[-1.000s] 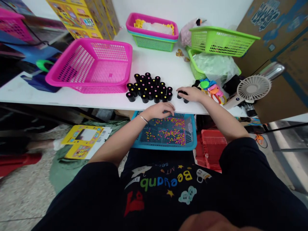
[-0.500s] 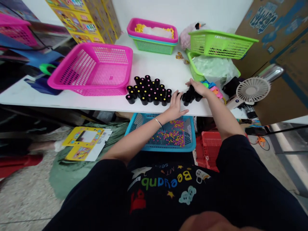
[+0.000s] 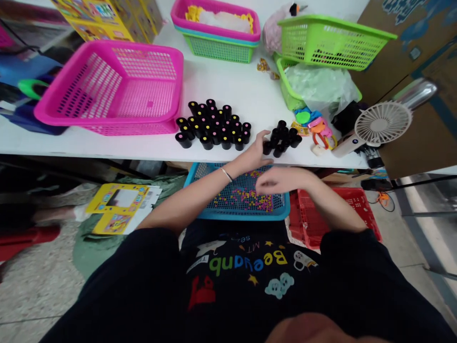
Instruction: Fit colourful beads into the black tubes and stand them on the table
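My left hand [image 3: 257, 151] rests at the table's front edge with fingers and thumb apart, against the left side of a small cluster of black cup-shaped pieces [image 3: 282, 136]. Those pieces show plain black tops. Left of the hand stands a larger group of like black pieces [image 3: 214, 126], with a pink or yellow dot on top of each. Over a blue mesh basket [image 3: 287, 209] below the table edge is my right hand [image 3: 280, 181], its fingers curled together; anything in them is hidden. Small pink and yellow bits [image 3: 246, 197] lie scattered in that basket.
A pink basket [image 3: 169, 112] stands on the left of the white table, with stacked baskets [image 3: 221, 50] behind. Green baskets [image 3: 335, 43], colourful small items [image 3: 317, 126] and a handheld fan [image 3: 382, 124] are on the right. A red crate [image 3: 352, 205] sits below.
My right hand has left the small cluster of black pieces and moved down and toward me, over the blue basket. My left hand stays beside the cluster. The view has shifted slightly.
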Demonstrator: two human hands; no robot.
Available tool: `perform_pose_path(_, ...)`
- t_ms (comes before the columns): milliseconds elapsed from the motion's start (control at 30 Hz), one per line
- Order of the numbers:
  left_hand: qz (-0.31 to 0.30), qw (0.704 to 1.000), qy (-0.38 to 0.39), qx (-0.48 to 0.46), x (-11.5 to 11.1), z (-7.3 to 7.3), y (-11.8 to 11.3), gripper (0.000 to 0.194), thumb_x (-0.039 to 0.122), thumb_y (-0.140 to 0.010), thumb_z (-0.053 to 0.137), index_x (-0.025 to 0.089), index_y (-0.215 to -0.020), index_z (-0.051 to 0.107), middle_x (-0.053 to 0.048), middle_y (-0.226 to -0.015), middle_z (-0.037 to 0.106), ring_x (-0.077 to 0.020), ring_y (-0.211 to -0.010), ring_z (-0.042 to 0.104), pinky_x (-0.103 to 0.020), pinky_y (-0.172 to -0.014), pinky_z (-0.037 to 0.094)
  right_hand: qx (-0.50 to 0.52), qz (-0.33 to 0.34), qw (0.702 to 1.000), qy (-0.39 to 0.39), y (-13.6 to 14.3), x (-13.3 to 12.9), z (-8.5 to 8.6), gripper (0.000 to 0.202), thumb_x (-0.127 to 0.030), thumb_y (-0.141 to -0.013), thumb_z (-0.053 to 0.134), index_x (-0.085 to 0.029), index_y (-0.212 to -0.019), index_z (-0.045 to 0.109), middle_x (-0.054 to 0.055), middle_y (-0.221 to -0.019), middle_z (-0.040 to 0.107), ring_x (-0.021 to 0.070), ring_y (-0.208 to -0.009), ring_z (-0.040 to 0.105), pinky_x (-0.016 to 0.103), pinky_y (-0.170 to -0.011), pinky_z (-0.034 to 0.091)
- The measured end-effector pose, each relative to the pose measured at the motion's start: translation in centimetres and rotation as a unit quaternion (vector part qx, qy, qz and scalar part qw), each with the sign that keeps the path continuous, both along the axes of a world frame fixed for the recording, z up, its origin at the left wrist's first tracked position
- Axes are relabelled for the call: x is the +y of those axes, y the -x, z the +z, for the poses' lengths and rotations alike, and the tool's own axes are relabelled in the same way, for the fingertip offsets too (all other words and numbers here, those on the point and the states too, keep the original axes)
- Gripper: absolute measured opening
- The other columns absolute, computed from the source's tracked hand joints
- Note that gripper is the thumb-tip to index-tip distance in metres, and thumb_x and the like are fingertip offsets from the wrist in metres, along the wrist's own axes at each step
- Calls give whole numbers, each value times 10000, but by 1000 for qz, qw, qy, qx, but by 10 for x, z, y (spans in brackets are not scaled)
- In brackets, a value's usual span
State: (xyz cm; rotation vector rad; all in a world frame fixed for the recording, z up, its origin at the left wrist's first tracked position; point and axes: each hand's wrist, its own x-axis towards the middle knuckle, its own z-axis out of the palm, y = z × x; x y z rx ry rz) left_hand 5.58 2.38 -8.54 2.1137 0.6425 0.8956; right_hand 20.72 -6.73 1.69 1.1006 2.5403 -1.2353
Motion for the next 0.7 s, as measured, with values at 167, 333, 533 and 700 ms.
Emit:
perform_pose_path(167,-2,999,18,27,-2,16,23,715,208,-919,666,199,-1525,287,-130,-1202,709,-226,-1112,706,-406,-1059,565,-158,38,986,-40,51,-36,-87,419,-181,-1008,690,-122,-1422,665,221,-1468,649,357,-1220,707,470,-1017,603)
perform_pose_path(333,-34,998,3,56,3,25,31,627,263,-897,699,198,-1468,448,-103,-1177,738,-211,-1096,719,-363,-1050,560,-174,74,975,-117,59,-57,-119,407,-227,-1045,646,-98,-1431,644,247,-1537,564,383,-1348,610,460,-1094,556)
perform_pose_path(533,-63,996,2,67,5,32,34,399,366,-876,709,201,-1236,659,-88,-1190,754,-218,-1136,722,-329,-1037,549,-130,181,966,-131,43,-93,-114,349,-125,-1085,432,-147,-1283,719,191,-1357,674,305,-1200,652,391,-1035,566)
perform_pose_path(700,-47,997,8,61,1,33,35,415,384,-861,714,192,-1226,667,-85,-1167,766,-218,-1102,729,-326,-999,557,-113,215,961,-136,39,-103,-113,335,-95,-1078,451,-148,-1247,735,167,-1352,696,283,-1229,651,360,-1060,569)
